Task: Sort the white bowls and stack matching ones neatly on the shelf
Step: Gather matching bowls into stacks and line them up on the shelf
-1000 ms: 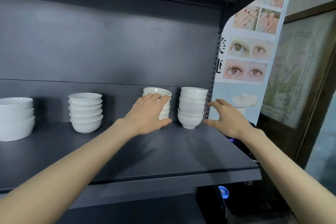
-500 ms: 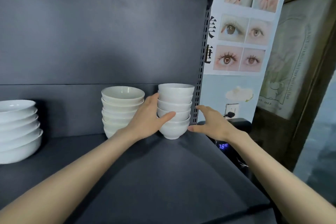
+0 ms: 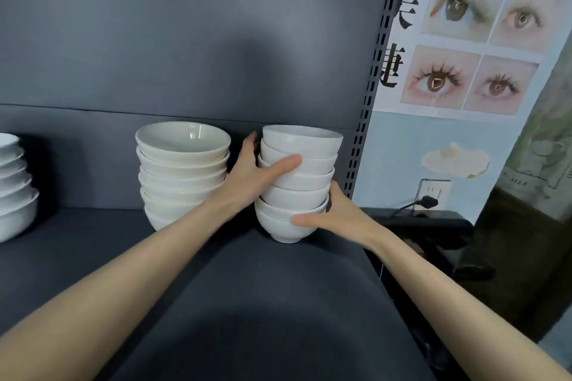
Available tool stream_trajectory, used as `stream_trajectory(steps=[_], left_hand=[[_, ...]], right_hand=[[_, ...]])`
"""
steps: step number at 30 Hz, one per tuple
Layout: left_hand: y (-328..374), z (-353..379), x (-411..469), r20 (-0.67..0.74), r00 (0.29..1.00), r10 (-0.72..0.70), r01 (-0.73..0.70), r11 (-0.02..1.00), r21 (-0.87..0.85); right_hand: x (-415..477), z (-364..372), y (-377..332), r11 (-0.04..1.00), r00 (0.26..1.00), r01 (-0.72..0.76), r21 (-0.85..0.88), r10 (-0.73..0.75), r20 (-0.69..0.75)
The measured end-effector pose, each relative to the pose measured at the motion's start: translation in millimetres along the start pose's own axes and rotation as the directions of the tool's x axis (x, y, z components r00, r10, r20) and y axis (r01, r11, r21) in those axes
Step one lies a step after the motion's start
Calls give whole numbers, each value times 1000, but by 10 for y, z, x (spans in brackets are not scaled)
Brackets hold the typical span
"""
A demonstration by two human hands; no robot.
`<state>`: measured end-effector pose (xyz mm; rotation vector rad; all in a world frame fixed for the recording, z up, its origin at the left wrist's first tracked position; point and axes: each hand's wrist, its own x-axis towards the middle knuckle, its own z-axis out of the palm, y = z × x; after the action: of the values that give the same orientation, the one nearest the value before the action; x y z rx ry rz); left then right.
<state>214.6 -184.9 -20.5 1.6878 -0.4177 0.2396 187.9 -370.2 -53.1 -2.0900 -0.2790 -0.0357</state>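
Standing at two o'clock on the shelf [image 3: 263, 303], the small-bowl stack [image 3: 298, 185] was clasped by both my hands: left hand [image 3: 247, 178] wrapped its upper bowls, right hand [image 3: 339, 218] curled round the bottom ones. A wider stack [image 3: 182, 170] crowded it at nine o'clock, the slotted upright [image 3: 368, 102] at three.

A white paper poster [image 3: 464, 40] with close-up photos of made-up eyes and large black characters hangs on the pale blue wall [image 3: 393, 151]. Below it, a black plug [image 3: 428, 202] sits in a white wall socket [image 3: 435, 189], just above a black rounded appliance [image 3: 433, 226].
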Motion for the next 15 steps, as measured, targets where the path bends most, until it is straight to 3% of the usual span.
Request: stream_trajectory(steps=[5, 15], left_hand=[[-27, 90, 64, -11, 999, 46, -47, 996, -76], [-38, 69, 80, 23, 998, 55, -53, 997, -48]], right_hand=[[125, 18, 149, 989, 994, 95, 115, -101, 45], [165, 46, 204, 984, 995, 84, 157, -91, 37]])
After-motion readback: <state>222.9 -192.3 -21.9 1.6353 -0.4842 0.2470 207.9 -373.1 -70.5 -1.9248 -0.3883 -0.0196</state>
